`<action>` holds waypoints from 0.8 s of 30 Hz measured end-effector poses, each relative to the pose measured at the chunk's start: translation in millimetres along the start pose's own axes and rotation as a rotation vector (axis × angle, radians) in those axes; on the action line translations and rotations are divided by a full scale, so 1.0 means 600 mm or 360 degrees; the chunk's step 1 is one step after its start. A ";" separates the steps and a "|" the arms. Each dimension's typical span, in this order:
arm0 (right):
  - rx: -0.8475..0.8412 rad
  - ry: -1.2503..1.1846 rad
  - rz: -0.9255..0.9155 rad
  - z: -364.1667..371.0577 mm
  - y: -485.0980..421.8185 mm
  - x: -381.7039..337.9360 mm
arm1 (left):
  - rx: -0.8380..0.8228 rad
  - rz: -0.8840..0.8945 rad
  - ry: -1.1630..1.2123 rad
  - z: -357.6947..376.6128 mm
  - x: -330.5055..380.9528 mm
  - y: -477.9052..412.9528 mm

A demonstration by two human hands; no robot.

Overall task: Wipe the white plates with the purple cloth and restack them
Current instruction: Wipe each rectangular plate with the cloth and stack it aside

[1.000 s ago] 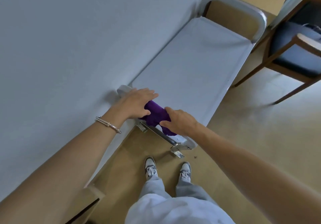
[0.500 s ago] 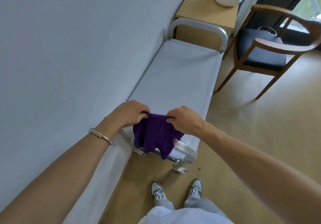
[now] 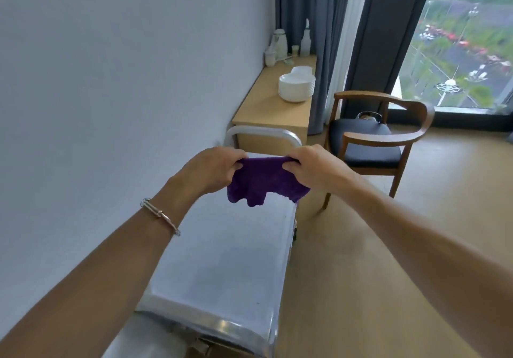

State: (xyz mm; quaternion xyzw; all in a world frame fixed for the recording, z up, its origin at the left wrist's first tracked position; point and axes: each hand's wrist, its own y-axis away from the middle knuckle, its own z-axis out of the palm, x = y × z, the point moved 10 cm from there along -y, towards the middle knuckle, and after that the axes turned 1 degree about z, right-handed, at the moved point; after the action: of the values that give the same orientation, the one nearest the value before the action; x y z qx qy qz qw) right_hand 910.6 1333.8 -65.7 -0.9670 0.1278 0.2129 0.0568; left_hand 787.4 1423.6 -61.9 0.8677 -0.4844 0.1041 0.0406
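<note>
I hold the purple cloth (image 3: 263, 182) up in the air over the narrow grey bed. My left hand (image 3: 212, 169) pinches its top left corner and my right hand (image 3: 311, 170) pinches its top right corner, so the cloth hangs spread between them. A tall stack of white plates (image 3: 296, 87) stands far ahead on the wooden side table (image 3: 266, 110), with a second white plate (image 3: 301, 70) lying just behind the stack. Both hands are well short of the plates.
The metal-framed bed (image 3: 227, 260) runs along the wall on the left toward the table. A wooden armchair (image 3: 372, 138) with a dark seat stands right of the table. A kettle (image 3: 279, 44), cups and a spray bottle (image 3: 305, 38) crowd the table's far end. Open floor lies on the right.
Both hands lifted the cloth off the bed's foot rail and spread it out at chest height. My view has risen from the floor to the table and the plates.
</note>
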 end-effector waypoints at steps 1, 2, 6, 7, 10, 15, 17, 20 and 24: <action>0.0020 -0.0020 0.0014 -0.023 0.005 0.027 | 0.0062 0.0023 -0.0006 -0.010 0.031 -0.022; 0.0033 -0.0036 0.0033 -0.045 0.012 0.056 | 0.0113 0.0050 0.0001 -0.016 0.065 -0.043; 0.0114 -0.0093 0.0106 -0.127 0.039 0.186 | 0.0133 0.0141 0.0095 0.001 0.186 -0.136; 0.0131 -0.0077 0.0126 -0.146 0.048 0.220 | 0.0111 0.0175 0.0108 0.010 0.216 -0.159; 0.0143 -0.0020 0.0173 -0.191 0.072 0.309 | -0.0032 0.0270 0.0099 0.051 0.291 -0.216; 0.0238 -0.0069 0.0303 -0.233 0.079 0.448 | -0.0132 0.0371 0.0106 0.096 0.384 -0.312; 0.0267 -0.0094 0.0359 -0.238 0.070 0.495 | -0.0143 0.0406 0.0104 0.106 0.409 -0.350; 0.0248 -0.0059 0.0485 -0.237 0.047 0.566 | -0.0125 0.0424 0.0099 0.125 0.425 -0.416; 0.0236 -0.0183 0.0474 -0.234 -0.016 0.648 | -0.0173 0.0434 0.0185 0.163 0.432 -0.508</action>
State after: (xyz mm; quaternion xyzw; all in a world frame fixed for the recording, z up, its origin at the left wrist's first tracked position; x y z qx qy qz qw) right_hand 1310.1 1233.4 -104.0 -0.9168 0.2817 0.2638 0.1030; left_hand 1192.0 1352.3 -91.0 0.7829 -0.5994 0.1324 0.1010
